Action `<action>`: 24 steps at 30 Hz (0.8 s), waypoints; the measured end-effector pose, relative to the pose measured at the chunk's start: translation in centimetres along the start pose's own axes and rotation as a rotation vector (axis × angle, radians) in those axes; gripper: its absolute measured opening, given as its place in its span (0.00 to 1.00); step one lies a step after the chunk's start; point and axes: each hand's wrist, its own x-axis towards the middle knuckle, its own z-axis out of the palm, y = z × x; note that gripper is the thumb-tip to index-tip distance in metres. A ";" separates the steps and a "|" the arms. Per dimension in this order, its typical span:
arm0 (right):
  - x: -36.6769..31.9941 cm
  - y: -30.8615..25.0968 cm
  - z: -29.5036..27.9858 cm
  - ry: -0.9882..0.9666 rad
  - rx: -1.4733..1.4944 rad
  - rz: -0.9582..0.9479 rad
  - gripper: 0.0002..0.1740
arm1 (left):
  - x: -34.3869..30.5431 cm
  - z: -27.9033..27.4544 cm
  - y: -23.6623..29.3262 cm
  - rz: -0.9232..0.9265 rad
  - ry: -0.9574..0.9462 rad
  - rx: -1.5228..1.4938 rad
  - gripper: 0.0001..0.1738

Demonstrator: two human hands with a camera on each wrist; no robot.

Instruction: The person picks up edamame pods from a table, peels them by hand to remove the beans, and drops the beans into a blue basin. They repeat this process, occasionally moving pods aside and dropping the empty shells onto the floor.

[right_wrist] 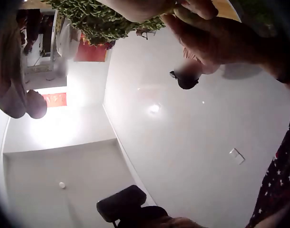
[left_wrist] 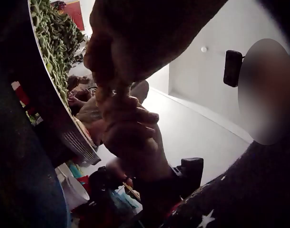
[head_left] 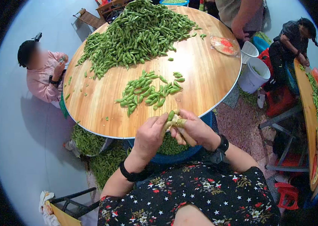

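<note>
Just past the table's near edge, a green soybean pod [head_left: 171, 115] sits between two hands held close together. My left hand [head_left: 149, 135] pinches it from the left with thumb and fingertips. From the other side, my right hand [head_left: 198, 130] has its thumb and curled fingers at the pod too. The fingertips cover part of the pod. On the table just beyond lies a small loose group of soybean pods [head_left: 140, 90]. In the left wrist view the hands are dark against the light; the right wrist view catches them along its top edge.
A tall heap of pods [head_left: 136, 34] covers the far part of the round wooden table [head_left: 204, 86]. Below the hands stands a blue tub [head_left: 194, 153] with green contents. White buckets [head_left: 255, 75] are at the right. One person [head_left: 44, 71] sits at the left; others are around.
</note>
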 end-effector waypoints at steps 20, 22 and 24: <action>2.3 0.5 -0.5 0.249 -1.243 -0.789 0.10 | -0.9 1.6 0.2 -0.088 -0.069 -0.074 0.23; 2.4 1.2 -0.5 0.332 -1.149 -0.773 0.06 | -0.9 1.5 0.1 -0.090 -0.075 -0.069 0.24; 2.5 1.5 -0.8 0.304 -1.215 -0.773 0.07 | -1.0 1.2 0.3 -0.082 -0.091 -0.019 0.26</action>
